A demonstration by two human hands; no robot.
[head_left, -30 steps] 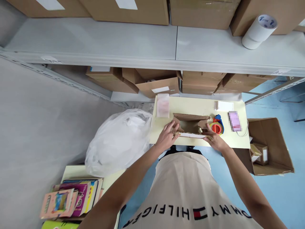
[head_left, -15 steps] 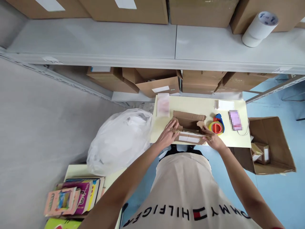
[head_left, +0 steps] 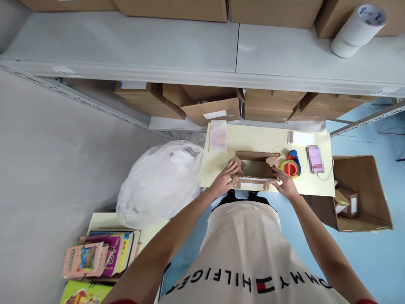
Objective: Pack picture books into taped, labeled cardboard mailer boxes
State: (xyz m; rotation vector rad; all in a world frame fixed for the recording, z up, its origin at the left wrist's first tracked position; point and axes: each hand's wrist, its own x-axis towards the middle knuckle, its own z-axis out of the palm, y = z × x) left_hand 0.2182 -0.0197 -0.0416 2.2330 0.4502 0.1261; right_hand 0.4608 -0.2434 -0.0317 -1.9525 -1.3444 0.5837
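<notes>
A small cardboard box [head_left: 253, 180] lies at the table's front edge with its top open and a white label on its near side. My left hand [head_left: 225, 176] grips its left end, with the fingers over the side and flap. At the right end, my right hand [head_left: 284, 180] pinches the corner by a small end flap. The inside looks pale at the bottom; whether that is the box's floor or the tabletop, I cannot tell. Close to my right hand sits a blue and red tape dispenser [head_left: 292, 164] with a yellow roll.
The pale table [head_left: 247, 135] also bears a pink sheet [head_left: 218, 136], a white card stack [head_left: 302, 138] and a purple phone-like object [head_left: 315, 159]. A white plastic bag [head_left: 161, 181] bulges at left. A large carton [head_left: 360, 177] stands right. Shelving [head_left: 142, 46] with boxes spans the back.
The small box has shifted slightly right in view, and its opening looks wider, with the pale bottom now showing. Both hands keep hold of its ends. The view has tilted a little.
</notes>
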